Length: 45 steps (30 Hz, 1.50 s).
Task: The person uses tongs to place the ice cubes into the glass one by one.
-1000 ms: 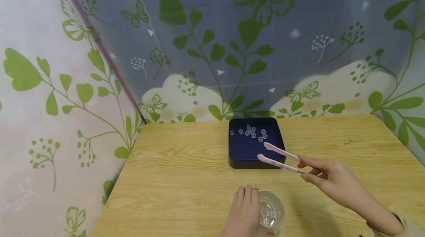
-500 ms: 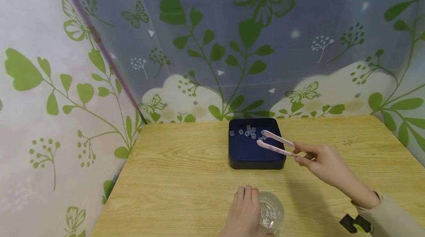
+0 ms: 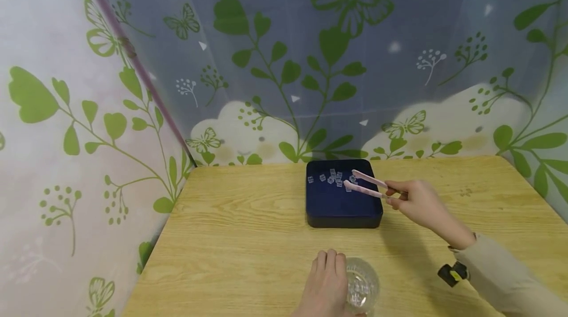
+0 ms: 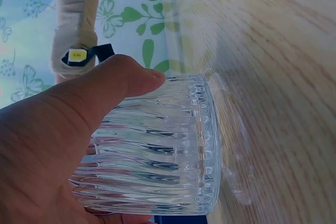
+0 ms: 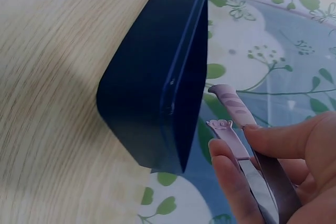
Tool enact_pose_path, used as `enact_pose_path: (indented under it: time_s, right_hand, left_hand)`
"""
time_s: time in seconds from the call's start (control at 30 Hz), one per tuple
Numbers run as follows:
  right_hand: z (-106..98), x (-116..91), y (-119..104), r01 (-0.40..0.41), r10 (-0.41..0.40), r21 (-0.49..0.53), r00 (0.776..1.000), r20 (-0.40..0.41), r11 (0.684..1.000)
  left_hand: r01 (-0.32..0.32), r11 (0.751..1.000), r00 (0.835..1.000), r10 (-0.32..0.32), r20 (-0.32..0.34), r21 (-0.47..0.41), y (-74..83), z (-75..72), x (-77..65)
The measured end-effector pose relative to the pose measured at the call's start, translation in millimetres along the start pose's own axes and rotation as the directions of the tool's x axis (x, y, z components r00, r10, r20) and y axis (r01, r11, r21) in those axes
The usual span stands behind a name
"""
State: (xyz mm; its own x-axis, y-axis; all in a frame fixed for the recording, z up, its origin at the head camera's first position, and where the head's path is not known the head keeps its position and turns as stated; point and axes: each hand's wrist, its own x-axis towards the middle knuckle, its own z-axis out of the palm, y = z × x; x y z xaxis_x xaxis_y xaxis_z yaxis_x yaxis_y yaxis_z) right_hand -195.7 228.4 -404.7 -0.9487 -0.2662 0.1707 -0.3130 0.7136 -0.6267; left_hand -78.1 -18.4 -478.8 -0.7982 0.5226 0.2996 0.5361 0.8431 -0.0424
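My right hand (image 3: 414,201) pinches a pair of pink tongs (image 3: 366,190), its two arms apart, over the right side of a dark blue box (image 3: 343,221). Small clear cubes (image 3: 332,178) lie in the box, some close to the tong tips. In the right wrist view the tongs (image 5: 231,140) show paw-shaped pink ends on metal arms, held between thumb and fingers. My left hand (image 3: 326,282) grips a ribbed clear glass (image 3: 363,285) from its left side, and several clear cubes show inside. The thumb lies along the glass (image 4: 152,156) in the left wrist view.
A wood-grain table (image 3: 235,228) carries the box near its back edge and the glass near the front. Behind it hangs a patterned curtain (image 3: 266,60) with green leaves. A black wrist device (image 3: 452,273) sits below the right sleeve.
My right hand and the tongs have moved forward and slightly left, bringing the tips from the box's front right up to the cubes on its right side. The left hand stays on the glass.
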Motion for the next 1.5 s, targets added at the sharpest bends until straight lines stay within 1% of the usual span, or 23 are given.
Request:
enact_pose_path:
  time_s: [0.1, 0.23, 0.33, 0.57, 0.7, 0.87, 0.97, 1.23, 1.43, 1.5]
  right_hand:
    - [4, 4, 4, -0.008, 0.008, -0.007, 1.000, 0.010, 1.000]
    - [10, 9, 9, -0.010, 0.010, -0.023, 1.000, 0.020, 1.000]
    - [13, 12, 12, -0.012, 0.013, -0.032, 0.999, 0.032, 0.999]
    - [18, 18, 20, 0.001, 0.003, -0.075, 0.999, 0.050, 0.997]
    - [21, 22, 22, 0.016, -0.011, -0.094, 0.998, 0.054, 0.995]
    - [24, 25, 23, 0.049, -0.043, -0.147, 0.998, 0.045, 0.988]
    - [26, 26, 23, 0.055, -0.050, -0.171, 0.998, 0.037, 0.984]
    - [26, 27, 21, 0.024, -0.014, -0.176, 0.998, 0.056, 0.984]
    - [25, 27, 18, -0.005, 0.022, -0.181, 0.996, 0.090, 0.983]
    - [25, 27, 16, -0.008, 0.026, -0.183, 0.995, 0.096, 0.983]
  left_hand:
    - [-0.012, 1.000, 1.000, 0.012, -0.025, 0.000, -0.3, 1.4, -1.0]
    - [-0.028, 1.000, 0.995, 0.029, -0.093, 0.014, -0.7, 4.2, -2.1]
    - [-0.028, 0.999, 0.992, 0.031, -0.122, 0.022, -1.1, 5.3, -2.4]
    - [-0.032, 0.999, 0.997, 0.030, -0.068, -0.026, -2.1, 2.7, -3.4]
    - [-0.032, 0.999, 0.997, 0.030, -0.075, -0.026, -2.3, 2.5, -3.1]
    - [-0.030, 0.999, 0.995, 0.028, -0.095, -0.019, -2.0, 2.5, -2.7]
    - [-0.026, 1.000, 0.994, 0.025, -0.109, -0.008, -1.7, 3.0, -2.5]
    - [-0.030, 1.000, 0.988, 0.030, -0.151, 0.002, -2.1, 4.8, -2.1]
    - [-0.028, 1.000, 0.990, 0.026, -0.140, -0.013, -1.7, 4.2, -1.8]
    - [-0.025, 0.999, 0.992, 0.022, -0.120, -0.023, -1.5, 4.1, -1.8]
